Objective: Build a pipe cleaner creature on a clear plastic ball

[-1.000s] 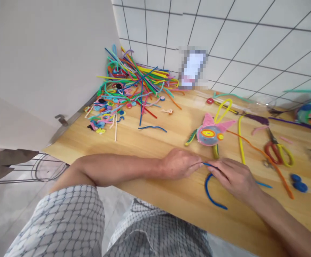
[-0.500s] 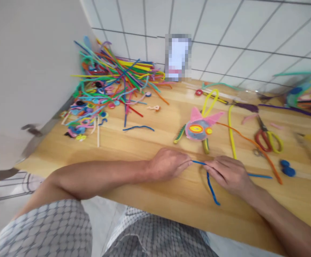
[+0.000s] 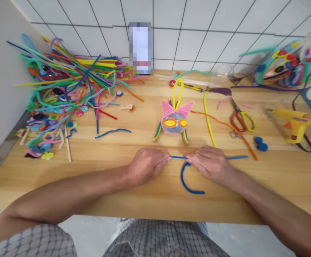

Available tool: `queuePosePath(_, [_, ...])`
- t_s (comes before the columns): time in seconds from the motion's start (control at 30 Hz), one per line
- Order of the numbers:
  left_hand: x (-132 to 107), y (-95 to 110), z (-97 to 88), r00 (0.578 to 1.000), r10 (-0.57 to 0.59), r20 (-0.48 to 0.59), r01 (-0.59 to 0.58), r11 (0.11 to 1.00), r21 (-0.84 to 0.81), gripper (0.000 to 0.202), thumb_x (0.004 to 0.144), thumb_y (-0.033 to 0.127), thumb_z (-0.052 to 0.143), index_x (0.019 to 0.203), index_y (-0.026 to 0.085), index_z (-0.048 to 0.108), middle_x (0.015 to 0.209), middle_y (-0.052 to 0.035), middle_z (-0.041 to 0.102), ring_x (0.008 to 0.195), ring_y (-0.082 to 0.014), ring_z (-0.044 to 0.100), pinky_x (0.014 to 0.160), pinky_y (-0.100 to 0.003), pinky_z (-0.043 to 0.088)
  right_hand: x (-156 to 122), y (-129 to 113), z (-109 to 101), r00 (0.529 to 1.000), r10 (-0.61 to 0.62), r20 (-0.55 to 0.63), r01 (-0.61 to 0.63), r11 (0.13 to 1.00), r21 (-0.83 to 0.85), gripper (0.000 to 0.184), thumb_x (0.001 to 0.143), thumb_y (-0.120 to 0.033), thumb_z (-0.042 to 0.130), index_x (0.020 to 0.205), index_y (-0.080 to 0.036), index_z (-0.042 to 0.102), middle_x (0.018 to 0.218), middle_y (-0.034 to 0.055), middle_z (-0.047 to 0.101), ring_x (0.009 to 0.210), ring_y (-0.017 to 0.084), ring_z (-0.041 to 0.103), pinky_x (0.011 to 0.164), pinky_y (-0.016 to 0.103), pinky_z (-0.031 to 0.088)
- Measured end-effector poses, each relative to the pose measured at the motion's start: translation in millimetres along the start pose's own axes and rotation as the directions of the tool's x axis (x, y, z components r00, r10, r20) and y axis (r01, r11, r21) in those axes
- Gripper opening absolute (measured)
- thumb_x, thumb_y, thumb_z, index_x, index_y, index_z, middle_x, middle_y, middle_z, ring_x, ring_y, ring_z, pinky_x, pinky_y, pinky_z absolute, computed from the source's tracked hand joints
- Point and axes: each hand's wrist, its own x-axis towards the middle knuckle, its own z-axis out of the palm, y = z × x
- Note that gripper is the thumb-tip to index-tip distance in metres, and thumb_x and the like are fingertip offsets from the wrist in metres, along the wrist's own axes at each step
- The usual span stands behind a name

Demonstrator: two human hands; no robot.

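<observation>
My left hand pinches one end of a blue pipe cleaner just above the table. My right hand is closed on it a little further right, and its straight end sticks out past that hand. A second stretch of blue pipe cleaner curves down like a hook from the right fingertips; whether it is the same piece is hidden. Behind the hands lies a cat-faced ornament with pink ears, orange and yellow eyes and a yellow loop.
Pipe cleaners are heaped at left. To the right lie a yellow pipe cleaner, an orange one, scissors, blue coils and a yellow glue gun. A phone leans on the tiled wall.
My view has swung to the right and steadied. The hanging blue stretch now bends into a hook, where it hung straighter before. Both hands keep their pinch.
</observation>
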Motion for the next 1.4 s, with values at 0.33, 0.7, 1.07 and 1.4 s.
queuePosePath(0.33, [3,-1,3.3,0.995,-0.063,0.078,0.067,0.997,-0.044,0.046,0.126,0.035,0.046,0.099,0.018,0.080,0.097,-0.0062,0.089,0.089,-0.0194,0.086,0.081,-0.026,0.062,-6,8,-3,0.999,0.034,0.024,-0.033,0.999,-0.033,0.017,0.118,-0.018,0.065,0.111,-0.023,0.079,0.082,0.0006,0.084,0.067,0.016,0.077,0.068,0.031,0.059])
queuePosePath(0.7, [8,-2,0.7,0.986,-0.105,0.126,0.110,0.993,-0.031,0.046,0.126,0.037,0.047,0.095,0.018,0.077,0.090,-0.0055,0.084,0.085,-0.0179,0.080,0.079,-0.025,0.056,-4,13,-4,1.000,-0.011,0.011,0.012,0.996,-0.091,0.014,0.119,-0.018,0.063,0.118,-0.025,0.075,0.086,0.0002,0.086,0.068,0.018,0.080,0.068,0.034,0.061])
queuePosePath(1.07, [7,-4,2.3,0.981,-0.130,0.142,0.141,0.988,-0.069,0.045,0.126,0.039,0.049,0.102,0.018,0.080,0.101,-0.0079,0.088,0.095,-0.0198,0.084,0.085,-0.026,0.059,-5,16,-4,1.000,-0.005,0.020,0.006,0.996,-0.094,0.014,0.121,-0.020,0.060,0.122,-0.024,0.074,0.084,0.0004,0.086,0.067,0.018,0.080,0.067,0.034,0.059])
queuePosePath(1.4, [9,-2,0.7,0.984,-0.123,0.132,0.132,0.989,-0.061,0.041,0.125,0.037,0.052,0.106,0.017,0.082,0.100,-0.0078,0.088,0.093,-0.0208,0.084,0.083,-0.028,0.059,-2,14,-1,1.000,0.026,0.014,-0.025,0.997,-0.077,0.014,0.121,-0.023,0.061,0.117,-0.025,0.074,0.084,-0.0001,0.085,0.068,0.019,0.081,0.067,0.034,0.060])
